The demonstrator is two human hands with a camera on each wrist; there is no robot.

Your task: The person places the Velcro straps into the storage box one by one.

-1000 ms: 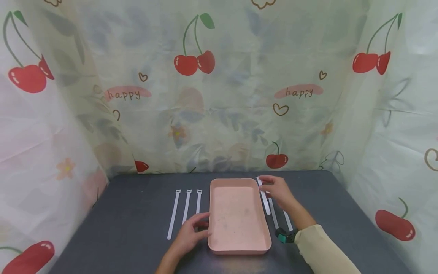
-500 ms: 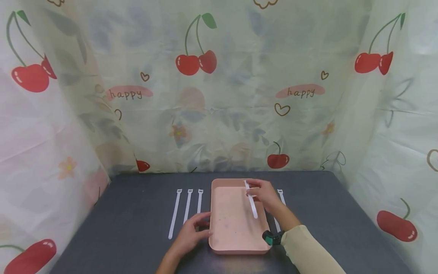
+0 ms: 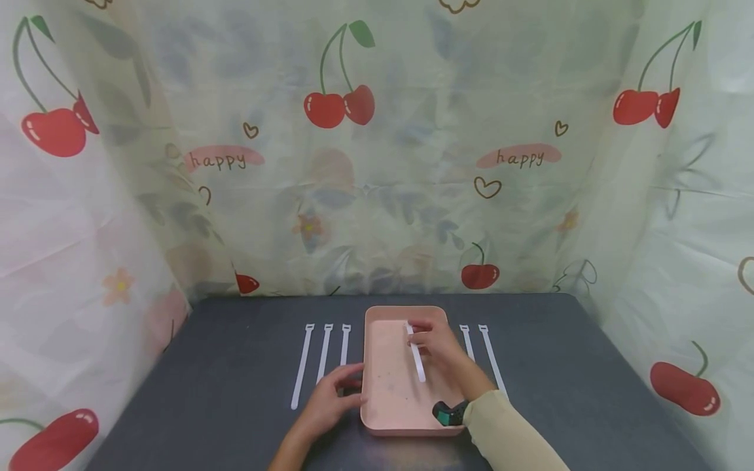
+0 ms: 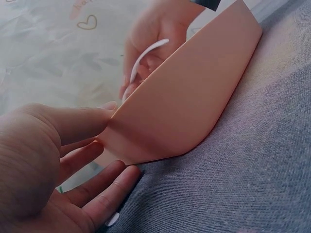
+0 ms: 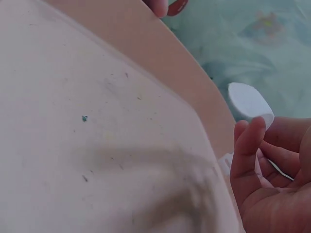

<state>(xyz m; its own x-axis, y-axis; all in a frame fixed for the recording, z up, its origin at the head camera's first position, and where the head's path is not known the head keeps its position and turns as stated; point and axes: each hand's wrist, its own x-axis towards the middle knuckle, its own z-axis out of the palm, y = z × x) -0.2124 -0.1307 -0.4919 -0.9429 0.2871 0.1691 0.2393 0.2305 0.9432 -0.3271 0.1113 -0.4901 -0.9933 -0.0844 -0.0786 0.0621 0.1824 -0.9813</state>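
A pink rectangular tray lies on the dark table. Over its far right part, the right hand pinches a white strap near its upper end, with the rest of the strap hanging above the tray floor. In the right wrist view the strap sticks up from the fingers of the right hand. At the tray's left wall rests the left hand, its thumb and fingers touching the wall; the left wrist view shows the left hand with spread, relaxed fingers against the tray.
Left of the tray lie three white straps, the outermost fully visible and the innermost partly behind the left hand. Two more straps, one and another, lie on the right. A patterned curtain surrounds the table.
The right hand has moved left from beside the tray's right edge to over the tray, bringing the white strap along. The left hand stays at the tray's left wall.
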